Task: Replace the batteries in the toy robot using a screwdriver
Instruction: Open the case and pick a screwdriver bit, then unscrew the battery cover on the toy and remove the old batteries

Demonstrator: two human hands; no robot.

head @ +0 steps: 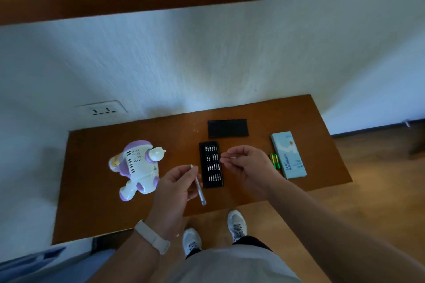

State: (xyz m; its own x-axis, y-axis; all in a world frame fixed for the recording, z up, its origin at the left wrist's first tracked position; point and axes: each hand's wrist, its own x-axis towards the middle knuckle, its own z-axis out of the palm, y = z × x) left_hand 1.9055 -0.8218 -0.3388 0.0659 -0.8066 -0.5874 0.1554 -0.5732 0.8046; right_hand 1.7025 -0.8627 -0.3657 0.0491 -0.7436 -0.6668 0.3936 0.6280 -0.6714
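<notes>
A white and purple toy robot [139, 167] lies on its front on the brown table [96, 202], at the left. My left hand [177, 187] holds a slim silver screwdriver handle [198, 185], its tip end pointing up and away. My right hand [248, 166] pinches a small bit [227, 158] between thumb and forefinger, just right of the open black bit tray [211, 164]. Two green batteries [274, 161] lie to the right of that hand, beside a pale blue box [288, 155].
The tray's black lid [227, 128] lies farther back on the table. A wall socket [103, 110] sits on the white wall at the left. My feet in white shoes [236, 225] stand on the wooden floor below the table's front edge.
</notes>
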